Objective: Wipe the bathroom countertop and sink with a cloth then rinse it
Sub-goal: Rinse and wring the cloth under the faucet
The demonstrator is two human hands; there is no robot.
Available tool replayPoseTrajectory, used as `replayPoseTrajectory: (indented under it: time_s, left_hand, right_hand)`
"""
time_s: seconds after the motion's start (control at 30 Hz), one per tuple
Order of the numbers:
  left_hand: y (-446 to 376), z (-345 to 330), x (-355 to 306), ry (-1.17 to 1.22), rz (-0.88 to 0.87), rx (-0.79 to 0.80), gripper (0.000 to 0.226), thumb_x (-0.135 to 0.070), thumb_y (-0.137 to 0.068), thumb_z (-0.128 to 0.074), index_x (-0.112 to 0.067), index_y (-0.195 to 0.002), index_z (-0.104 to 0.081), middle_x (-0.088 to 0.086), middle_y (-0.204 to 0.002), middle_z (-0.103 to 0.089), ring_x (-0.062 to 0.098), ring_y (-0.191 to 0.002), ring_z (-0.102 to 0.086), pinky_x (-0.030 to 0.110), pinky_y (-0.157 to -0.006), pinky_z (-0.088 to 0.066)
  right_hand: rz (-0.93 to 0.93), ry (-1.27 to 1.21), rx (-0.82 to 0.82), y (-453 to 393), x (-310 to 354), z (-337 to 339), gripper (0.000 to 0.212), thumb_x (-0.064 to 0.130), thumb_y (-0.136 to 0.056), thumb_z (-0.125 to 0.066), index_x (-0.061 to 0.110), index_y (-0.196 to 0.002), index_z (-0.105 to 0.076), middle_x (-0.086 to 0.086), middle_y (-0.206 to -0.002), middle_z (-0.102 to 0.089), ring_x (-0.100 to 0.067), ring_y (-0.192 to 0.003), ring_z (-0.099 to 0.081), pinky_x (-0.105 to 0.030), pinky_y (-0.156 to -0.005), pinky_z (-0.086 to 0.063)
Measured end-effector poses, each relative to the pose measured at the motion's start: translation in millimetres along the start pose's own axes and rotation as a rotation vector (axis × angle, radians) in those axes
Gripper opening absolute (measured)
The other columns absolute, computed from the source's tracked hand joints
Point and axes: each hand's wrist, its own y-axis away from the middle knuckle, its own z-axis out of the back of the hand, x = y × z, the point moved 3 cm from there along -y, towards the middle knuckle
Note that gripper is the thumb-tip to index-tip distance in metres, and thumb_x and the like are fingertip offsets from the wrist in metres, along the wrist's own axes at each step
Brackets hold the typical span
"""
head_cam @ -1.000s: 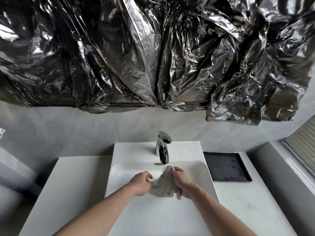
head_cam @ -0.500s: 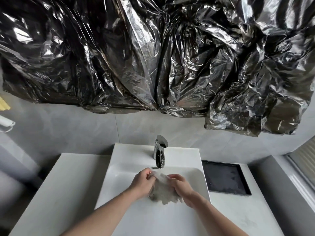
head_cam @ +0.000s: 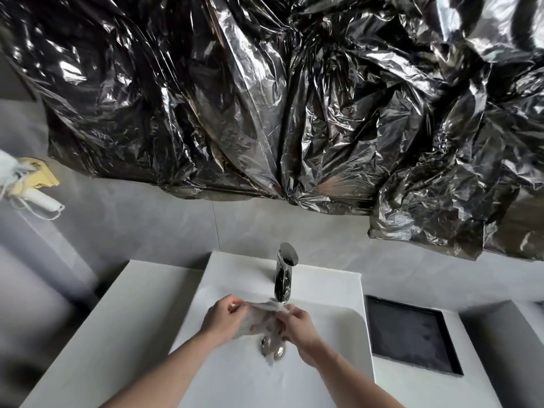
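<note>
A grey cloth (head_cam: 263,318), blurred by motion, is bunched between both hands just under the spout of the chrome faucet (head_cam: 283,273). My left hand (head_cam: 224,319) grips its left side and my right hand (head_cam: 297,326) grips its right side. Both hold it over the white sink (head_cam: 332,325), above the metal drain (head_cam: 272,347). Water runs down off the cloth past the drain. The white countertop (head_cam: 114,328) flanks the sink on both sides.
A black square tray (head_cam: 412,334) is set into the counter right of the sink. Crumpled black plastic sheeting (head_cam: 279,98) covers the wall above. A yellow and white item (head_cam: 35,184) hangs on the left wall.
The hands have brought the cloth together and up under the faucet spout, and rub it there. The camera has tilted up and the drain has come into view.
</note>
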Motion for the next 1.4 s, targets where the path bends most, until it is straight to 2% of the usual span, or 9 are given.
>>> replayPoseTrajectory:
  time_s: [0.1, 0.2, 0.3, 0.43, 0.63, 0.87, 1.1, 1.27, 1.4]
  left_hand:
    - [0, 1, 17, -0.089, 0.026, 0.023, 0.018, -0.044, -0.091, -0.064, -0.03, -0.1, -0.067, -0.013, -0.102, -0.069, 0.014, -0.099, -0.066, 0.031, -0.088, -0.052]
    - [3, -9, 23, -0.149, -0.005, 0.079, 0.024, -0.046, -0.09, -0.063, -0.039, -0.113, -0.057, -0.015, -0.123, -0.053, 0.009, -0.104, -0.061, 0.021, -0.078, -0.049]
    - [9, -30, 10, -0.109, -0.062, 0.212, 0.045, -0.046, -0.082, -0.07, -0.046, -0.121, -0.047, -0.022, -0.127, -0.047, 0.007, -0.113, -0.056, 0.017, -0.082, -0.045]
    - [10, -59, -10, 0.022, -0.048, 0.287, 0.038, -0.044, -0.08, -0.071, -0.038, -0.114, -0.056, -0.016, -0.111, -0.068, 0.004, -0.102, -0.065, 0.025, -0.088, -0.053]
    - [12, -78, -32, 0.104, -0.008, 0.233, 0.016, -0.026, -0.09, -0.061, -0.019, -0.078, -0.053, -0.005, -0.072, -0.053, 0.015, -0.071, -0.049, 0.027, -0.065, -0.04]
    - [-11, -99, -13, 0.445, 0.149, 0.333, 0.023, -0.038, -0.085, -0.06, -0.019, -0.097, -0.067, 0.017, -0.095, -0.076, 0.042, -0.093, -0.073, 0.06, -0.088, -0.057]
    - [8, -52, -30, 0.524, 0.141, 0.128, 0.022, -0.024, -0.098, -0.062, -0.014, -0.079, -0.067, 0.009, -0.077, -0.07, 0.022, -0.071, -0.066, 0.036, -0.071, -0.055]
    - [2, -27, 3, 0.127, 0.109, -0.027, 0.021, -0.042, -0.093, -0.065, -0.022, -0.087, -0.065, -0.008, -0.089, -0.074, 0.016, -0.079, -0.074, 0.038, -0.077, -0.058]
    - [9, -28, 9, -0.031, -0.043, 0.028, 0.029, -0.029, -0.085, -0.07, -0.036, -0.111, -0.058, -0.019, -0.113, -0.061, 0.005, -0.092, -0.068, 0.025, -0.084, -0.051]
  right_hand:
    - [-0.034, -0.075, 0.055, -7, 3, -7, 0.017, 0.02, -0.094, -0.067, 0.015, -0.079, -0.061, -0.005, -0.066, -0.059, -0.02, -0.057, -0.057, -0.029, -0.055, -0.047]
    - [-0.05, -0.106, 0.045, -10, 2, -12, 0.01, 0.015, -0.094, -0.062, 0.009, -0.088, -0.067, -0.009, -0.077, -0.066, -0.019, -0.065, -0.065, -0.029, -0.057, -0.052]
    - [-0.041, -0.127, 0.104, -5, 2, -12, 0.012, 0.01, -0.092, -0.052, 0.002, -0.091, -0.06, -0.015, -0.066, -0.057, -0.019, -0.047, -0.054, -0.022, -0.045, -0.043]
    - [-0.067, -0.13, 0.161, -7, -4, 1, 0.029, 0.021, -0.084, -0.058, -0.004, -0.094, -0.067, -0.034, -0.096, -0.071, -0.041, -0.082, -0.069, -0.046, -0.072, -0.056]
    - [0.001, 0.046, 0.056, -2, -16, 48, 0.029, 0.001, -0.078, -0.049, 0.004, -0.093, -0.074, -0.037, -0.078, -0.069, -0.033, -0.053, -0.056, -0.035, -0.048, -0.04]
    - [0.044, 0.14, 0.044, -8, -44, 51, 0.081, 0.019, -0.05, -0.075, 0.03, -0.129, -0.063, 0.004, -0.122, -0.073, -0.019, -0.117, -0.066, -0.029, -0.092, -0.056]
    - [0.133, 0.228, 0.05, -8, -26, 9, 0.018, 0.009, -0.091, -0.068, 0.013, -0.108, -0.069, 0.005, -0.08, -0.071, -0.01, -0.07, -0.063, -0.023, -0.066, -0.051]
    - [0.157, 0.266, -0.054, -13, -13, -3, 0.004, 0.021, -0.089, -0.07, 0.022, -0.092, -0.068, 0.006, -0.078, -0.071, -0.007, -0.07, -0.062, -0.028, -0.071, -0.054]
    - [0.222, 0.327, -0.026, -12, -2, 0, 0.019, 0.038, -0.081, -0.072, 0.019, -0.081, -0.07, 0.003, -0.075, -0.072, 0.0, -0.066, -0.062, -0.021, -0.067, -0.051]
